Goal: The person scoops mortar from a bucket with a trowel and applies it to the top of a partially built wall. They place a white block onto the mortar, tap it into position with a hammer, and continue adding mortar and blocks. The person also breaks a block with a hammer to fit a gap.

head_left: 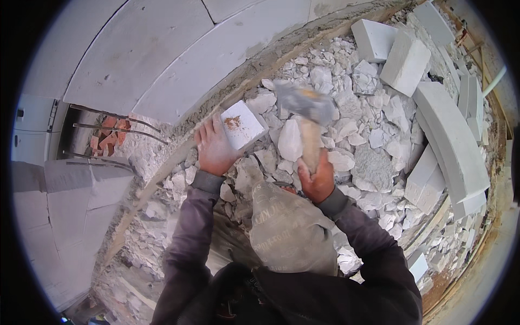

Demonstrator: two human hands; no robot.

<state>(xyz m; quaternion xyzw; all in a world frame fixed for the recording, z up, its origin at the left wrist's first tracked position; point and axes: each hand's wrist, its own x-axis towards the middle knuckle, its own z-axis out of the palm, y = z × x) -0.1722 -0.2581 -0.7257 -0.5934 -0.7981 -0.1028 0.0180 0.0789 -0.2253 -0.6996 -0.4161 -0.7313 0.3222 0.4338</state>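
My left hand (215,149) is closed on the near-left side of a small white block (250,129). Reddish-brown dust lies on the block's top face, and rubble surrounds it. My right hand (318,179) grips the pale wooden handle of a hatchet (310,142). Its grey metal head, smeared by motion, is raised to the right of the block and apart from it. Whitish broken rubble (374,165) lies beneath both hands.
A wall of large pale blocks (157,49) curves along the far left side. Bent steel bars (116,129) stick out of its opening, beside broken red bricks (111,135). Long white blocks (452,143) lean on the rubble at right. My knee (290,230) is close below my hands.
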